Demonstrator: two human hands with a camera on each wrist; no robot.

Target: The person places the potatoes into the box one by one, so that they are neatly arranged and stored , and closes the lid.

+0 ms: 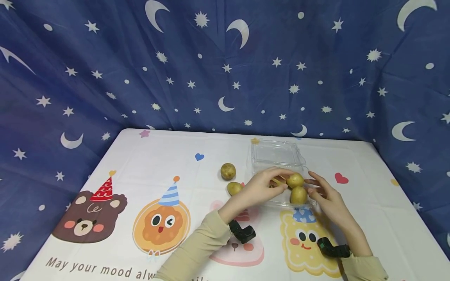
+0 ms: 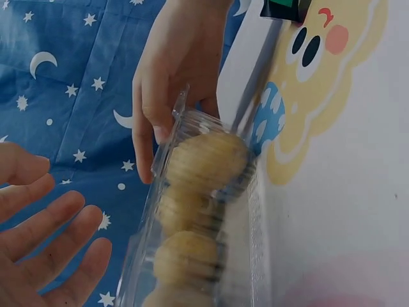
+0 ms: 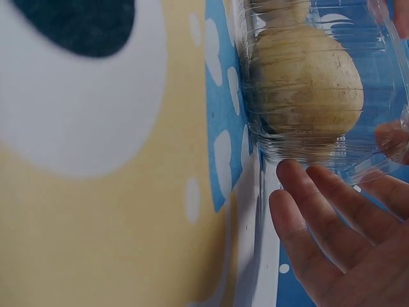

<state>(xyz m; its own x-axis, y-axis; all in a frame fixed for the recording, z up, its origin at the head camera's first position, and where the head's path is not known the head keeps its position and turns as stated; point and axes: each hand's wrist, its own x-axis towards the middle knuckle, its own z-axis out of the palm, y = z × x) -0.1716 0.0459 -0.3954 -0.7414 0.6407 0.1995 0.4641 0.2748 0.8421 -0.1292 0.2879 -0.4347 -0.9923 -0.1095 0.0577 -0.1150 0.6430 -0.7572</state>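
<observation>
A clear plastic clamshell box (image 1: 277, 203) lies with its lid (image 1: 275, 153) folded back. Inside it sit several potatoes; a round one (image 1: 299, 195) is nearest the front right corner, with another potato (image 1: 295, 180) just behind. My left hand (image 1: 261, 185) reaches over the box, partly hiding its contents, and in the left wrist view its fingers (image 2: 61, 220) are spread and hold nothing. At the box's right end is my right hand (image 1: 328, 199), its fingers extended. The right wrist view shows those fingertips (image 3: 291, 176) right at the outer wall, beside a potato (image 3: 310, 83).
Two loose potatoes lie left of the box: a rounder potato (image 1: 228, 171) farther back and another potato (image 1: 234, 188) near my left wrist. The white printed tablecloth (image 1: 168, 152) meets a dark blue curtain (image 1: 211, 78) at the back.
</observation>
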